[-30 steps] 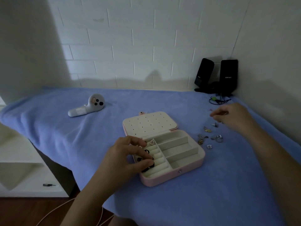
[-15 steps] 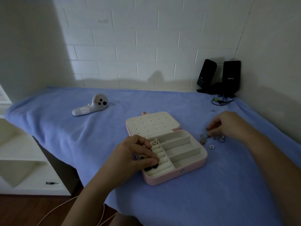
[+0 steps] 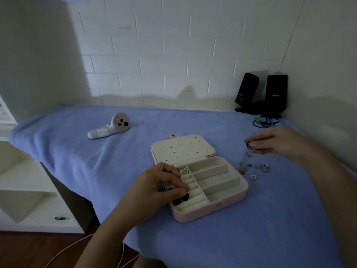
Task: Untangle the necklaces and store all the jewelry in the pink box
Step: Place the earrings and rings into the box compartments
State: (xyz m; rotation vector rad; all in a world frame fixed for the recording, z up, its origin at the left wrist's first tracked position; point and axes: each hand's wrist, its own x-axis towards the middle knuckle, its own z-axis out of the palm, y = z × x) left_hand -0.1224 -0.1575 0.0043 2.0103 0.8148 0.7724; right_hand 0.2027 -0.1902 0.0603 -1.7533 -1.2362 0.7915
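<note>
Touching pink box (image 3: 229, 208): left hand (image 3: 159, 183)

The black speaker (image 3: 276, 93) at two o'clock bears the white word EDIFIER on its front; the neighbouring speaker's (image 3: 246, 88) small label is unreadable

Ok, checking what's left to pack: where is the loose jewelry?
Head view: the loose jewelry lies on the blue cloth just right of the open pink box, nearer the camera than the right hand.
</note>
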